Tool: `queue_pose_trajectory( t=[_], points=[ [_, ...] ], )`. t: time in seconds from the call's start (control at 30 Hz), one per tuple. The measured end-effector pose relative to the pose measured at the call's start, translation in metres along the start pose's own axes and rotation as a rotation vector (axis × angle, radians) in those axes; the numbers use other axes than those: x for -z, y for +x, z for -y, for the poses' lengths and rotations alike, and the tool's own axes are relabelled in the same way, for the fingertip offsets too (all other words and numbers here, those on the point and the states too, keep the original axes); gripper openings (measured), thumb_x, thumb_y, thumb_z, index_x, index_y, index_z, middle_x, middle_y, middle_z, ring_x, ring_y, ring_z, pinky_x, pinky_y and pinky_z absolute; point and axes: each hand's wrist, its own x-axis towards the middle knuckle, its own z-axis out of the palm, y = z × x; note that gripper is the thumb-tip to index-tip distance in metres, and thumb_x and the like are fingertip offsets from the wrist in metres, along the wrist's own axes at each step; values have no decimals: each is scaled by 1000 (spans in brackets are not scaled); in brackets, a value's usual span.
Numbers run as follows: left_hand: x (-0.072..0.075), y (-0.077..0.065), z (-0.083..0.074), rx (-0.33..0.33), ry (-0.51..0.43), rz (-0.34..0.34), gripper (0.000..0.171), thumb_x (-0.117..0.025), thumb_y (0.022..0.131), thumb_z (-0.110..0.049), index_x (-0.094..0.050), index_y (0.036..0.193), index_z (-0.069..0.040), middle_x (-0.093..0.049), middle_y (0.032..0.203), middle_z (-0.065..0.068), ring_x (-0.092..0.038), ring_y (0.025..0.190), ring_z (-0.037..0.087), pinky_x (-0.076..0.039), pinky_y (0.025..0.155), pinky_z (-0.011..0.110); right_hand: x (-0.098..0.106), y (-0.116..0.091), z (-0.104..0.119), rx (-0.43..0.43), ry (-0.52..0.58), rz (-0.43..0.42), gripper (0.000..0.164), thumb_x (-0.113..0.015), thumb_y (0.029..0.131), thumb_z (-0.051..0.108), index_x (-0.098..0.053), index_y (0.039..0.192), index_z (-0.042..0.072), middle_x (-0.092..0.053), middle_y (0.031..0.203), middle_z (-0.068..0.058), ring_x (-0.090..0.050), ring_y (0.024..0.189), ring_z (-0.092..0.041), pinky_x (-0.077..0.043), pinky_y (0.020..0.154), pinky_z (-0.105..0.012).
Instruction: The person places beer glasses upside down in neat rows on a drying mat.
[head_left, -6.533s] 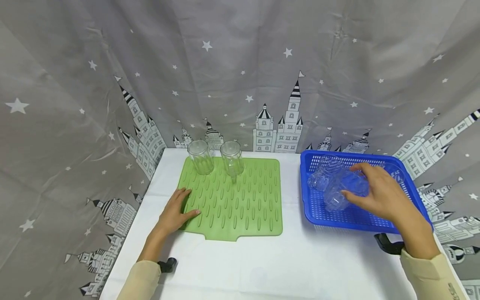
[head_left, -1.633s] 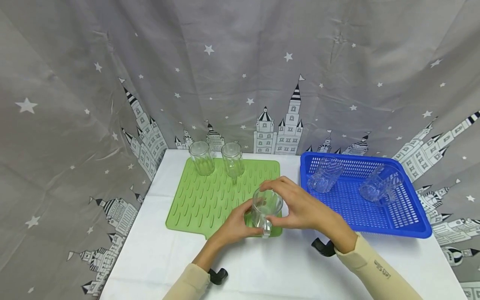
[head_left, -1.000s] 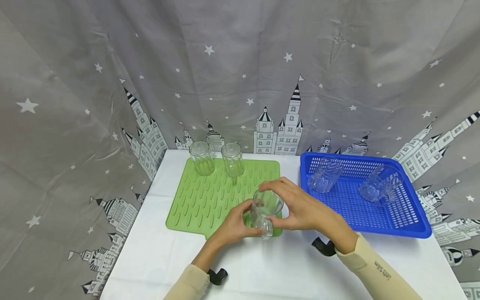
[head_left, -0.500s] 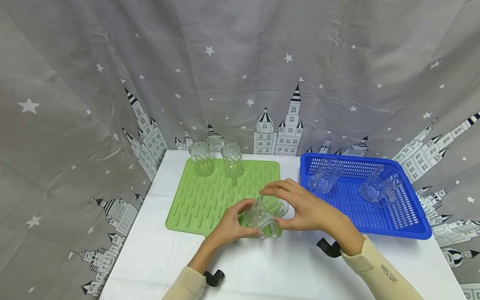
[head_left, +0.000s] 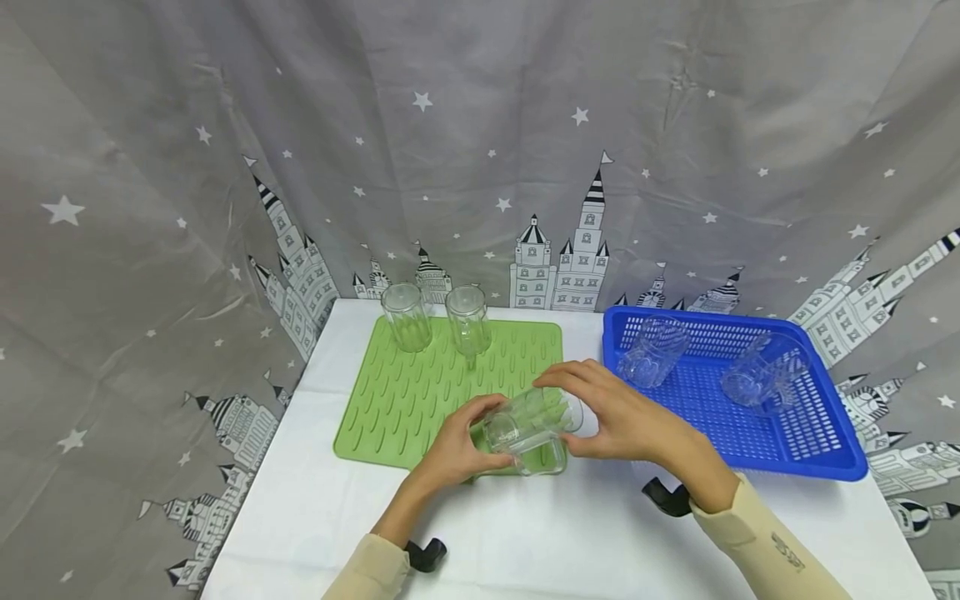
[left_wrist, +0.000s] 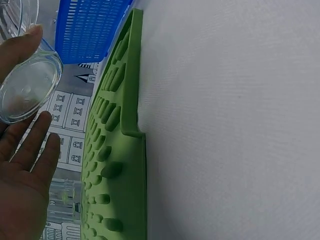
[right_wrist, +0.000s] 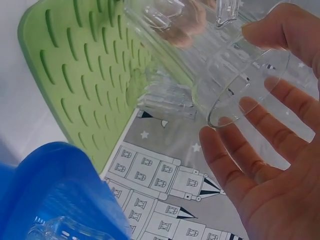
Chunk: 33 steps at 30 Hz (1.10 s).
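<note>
Left hand [head_left: 456, 447] and right hand [head_left: 618, 417] grip opposite ends of a tilted mug [head_left: 525, 421]; even pressure should prevent slipping.

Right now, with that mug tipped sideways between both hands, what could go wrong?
1. The glass mug could slip mid-turn: the left hand holds its base end, the right hand its mouth end.
2. If swung back, it might knock the nearest standing mug, near the far edge of the green mat.
</note>
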Motion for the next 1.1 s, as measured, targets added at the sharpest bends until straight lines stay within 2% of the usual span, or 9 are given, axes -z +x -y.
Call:
queue_pose_trajectory(
  t=[0.3, 0.5, 0.7, 0.93, 1.1],
  points=[
    [2, 0, -3, 0, 13, 0, 85, -100, 75, -20, -58, 149, -26, -66, 146, -3, -64, 133, 19, -56, 118, 45, -1, -8, -7, -25, -4, -22, 74, -89, 82, 23, -59, 149, 21, -60, 152, 7, -53, 147, -24, -48, 123, -55],
    [4, -1, -6, -5, 4, -2, 84, -99, 76, -17, -59, 149, -20, -66, 145, -1, -65, 133, 21, -56, 118, 41, -3, -12, -13, -44, -13, -24, 69, -88, 84, 23, -60, 147, 22, -60, 151, 8, -53, 146, -21, -49, 122, -53],
    [5, 0, -7, -1, -3, -16, 85, -100, 74, -17, -59, 149, -22, -66, 144, -4, -64, 136, 20, -54, 120, 38, -4, -14, -16, -56, -10, -40, 68, -87, 83, 22, -61, 146, 22, -60, 151, 5, -55, 144, -24, -50, 121, -55],
    [9, 1, -8, -67, -11, -40, 81, -100, 76, -22, -61, 147, -19, -68, 140, -1, -67, 132, 20, -56, 117, 41, -4, -17, -19, -69, -36, -43, 69, -86, 87, 23, -59, 150, 19, -60, 153, 1, -55, 145, -28, -49, 121, -57],
    [12, 2, -10, -89, -12, -103, 78, -98, 77, -23, -62, 146, -16, -68, 140, 3, -67, 132, 24, -59, 114, 39, -2, -20, -20, -93, -57, -43, 69, -85, 89, 26, -59, 151, 21, -62, 153, 1, -56, 144, -27, -51, 120, -55]
  ],
)
